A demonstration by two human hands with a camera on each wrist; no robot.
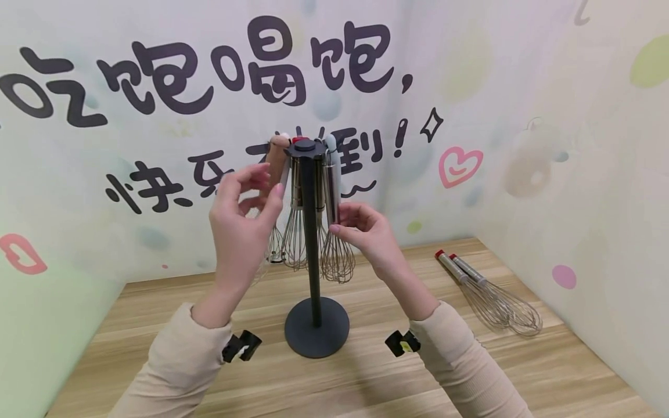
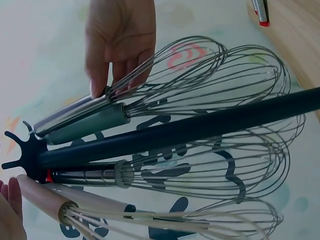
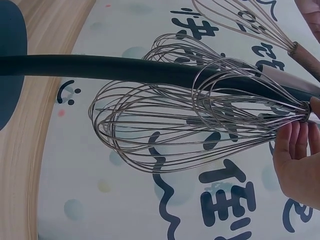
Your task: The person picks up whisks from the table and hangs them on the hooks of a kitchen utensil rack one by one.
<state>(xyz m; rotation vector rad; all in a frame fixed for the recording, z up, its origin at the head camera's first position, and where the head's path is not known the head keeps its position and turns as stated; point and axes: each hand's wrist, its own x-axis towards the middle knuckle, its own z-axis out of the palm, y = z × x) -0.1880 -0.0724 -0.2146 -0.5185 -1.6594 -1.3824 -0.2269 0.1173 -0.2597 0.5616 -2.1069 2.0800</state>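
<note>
Several whisks hang around a black stand (image 1: 312, 261) with a pronged top and a round base. With thumb and fingers, my right hand (image 1: 372, 238) pinches the lower end of a steel-handled whisk (image 2: 75, 112) on the stand's right side. Beside that handle is a grey-green one (image 2: 90, 124). My left hand (image 1: 237, 215) is next to a wooden-handled whisk (image 2: 45, 197) on the left, its fingers spread and loosely bent. Whether the left fingertips touch the wood is hard to tell. The left wrist view shows another metal-handled whisk (image 2: 85, 175) behind the post.
Two whisks with red-tipped metal handles (image 1: 465, 268) lie side by side at the right of the wooden table (image 1: 360, 377). White printed walls (image 1: 418, 174) with large dark lettering rise at the back and sides, close behind the stand.
</note>
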